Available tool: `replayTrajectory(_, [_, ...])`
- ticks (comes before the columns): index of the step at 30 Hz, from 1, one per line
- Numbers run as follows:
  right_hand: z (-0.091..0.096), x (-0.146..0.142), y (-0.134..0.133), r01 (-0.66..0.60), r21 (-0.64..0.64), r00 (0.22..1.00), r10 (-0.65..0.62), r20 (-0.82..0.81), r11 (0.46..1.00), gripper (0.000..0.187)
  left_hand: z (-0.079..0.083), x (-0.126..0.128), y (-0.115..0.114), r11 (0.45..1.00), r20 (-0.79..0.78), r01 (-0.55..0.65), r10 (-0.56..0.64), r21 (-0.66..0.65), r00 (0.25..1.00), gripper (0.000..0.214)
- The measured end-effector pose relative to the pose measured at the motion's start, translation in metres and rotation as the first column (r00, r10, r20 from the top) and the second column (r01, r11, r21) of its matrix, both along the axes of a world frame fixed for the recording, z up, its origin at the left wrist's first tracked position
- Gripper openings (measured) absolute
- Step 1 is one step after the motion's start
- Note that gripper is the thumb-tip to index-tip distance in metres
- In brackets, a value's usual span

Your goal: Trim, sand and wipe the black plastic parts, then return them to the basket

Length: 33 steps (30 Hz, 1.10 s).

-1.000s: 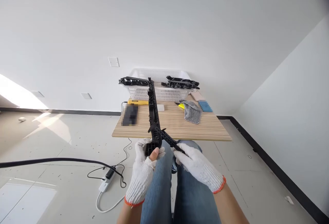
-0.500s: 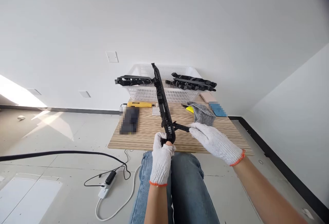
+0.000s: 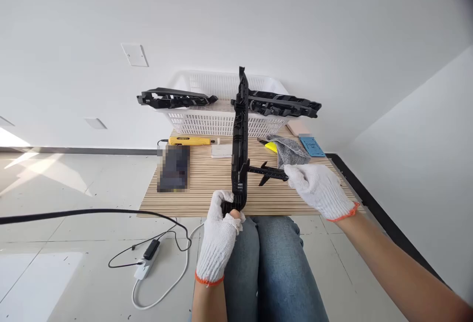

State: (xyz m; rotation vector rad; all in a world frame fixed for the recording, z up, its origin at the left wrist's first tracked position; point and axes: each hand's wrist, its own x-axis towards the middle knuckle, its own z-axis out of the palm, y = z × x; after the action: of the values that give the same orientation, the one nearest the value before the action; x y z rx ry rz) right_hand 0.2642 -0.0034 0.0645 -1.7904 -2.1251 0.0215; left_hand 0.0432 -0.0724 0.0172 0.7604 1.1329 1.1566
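Note:
A long black plastic part [image 3: 240, 134] stands almost upright over my knees. My left hand [image 3: 219, 238], in a white knit glove, is closed around its lower end. My right hand [image 3: 320, 190], gloved too, pinches a slim black tool [image 3: 268, 171] that lies sideways with its tip against the part's lower section. Behind, a white mesh basket [image 3: 207, 122] sits on the striped wooden table [image 3: 207, 191] with more black plastic parts [image 3: 173, 98] laid across its rim.
On the table lie a yellow tool [image 3: 188, 140], a blurred dark object [image 3: 173, 168], a small white block [image 3: 220, 151], a grey cloth [image 3: 290, 149] and a blue pad [image 3: 311, 145]. A power strip [image 3: 143, 267] with cables lies on the floor at left.
The long part swung from a leftward lean to nearly upright. My right hand moved with the tool from my lap up and to the right. The view shifted closer to the table.

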Motion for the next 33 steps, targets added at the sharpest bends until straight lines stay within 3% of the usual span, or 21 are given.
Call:
replayTrajectory(6, [-0.008, -0.011, -0.003, -0.074, 0.218, 0.99, 0.045, 0.136, 0.973, 0.058, -0.007, 0.005, 0.0, 1.0, 0.003, 0.029, -0.029, 0.001, 1.0, 0.026])
replayTrajectory(12, [-0.013, -0.011, 0.003, -0.243, 0.414, 0.953, 0.137, 0.27, 0.877, 0.047, -0.006, 0.006, -0.002, 1.0, 0.01, 0.028, -0.028, 0.002, 1.0, 0.024])
replayTrajectory(16, [-0.018, -0.002, 0.006, -0.34, 0.438, 0.922, 0.204, 0.328, 0.832, 0.037, -0.006, 0.005, -0.003, 0.999, 0.017, 0.026, -0.027, 0.018, 1.0, 0.023])
replayTrajectory(19, [-0.022, 0.001, 0.006, -0.358, 0.399, 0.913, 0.229, 0.337, 0.844, 0.037, -0.007, 0.002, -0.004, 0.999, -0.01, 0.036, -0.036, 0.038, 0.999, 0.022])
replayTrajectory(26, [-0.024, -0.003, 0.005, -0.147, 0.361, 0.985, 0.102, 0.142, 0.921, 0.039, -0.007, 0.001, -0.005, 0.998, -0.036, 0.048, -0.047, 0.042, 0.998, 0.021])
replayTrajectory(33, [-0.024, -0.012, 0.0, 0.048, 0.468, 0.998, -0.063, 0.017, 0.883, 0.05, -0.005, 0.002, -0.004, 0.997, -0.023, 0.05, -0.049, 0.05, 0.999, 0.021])
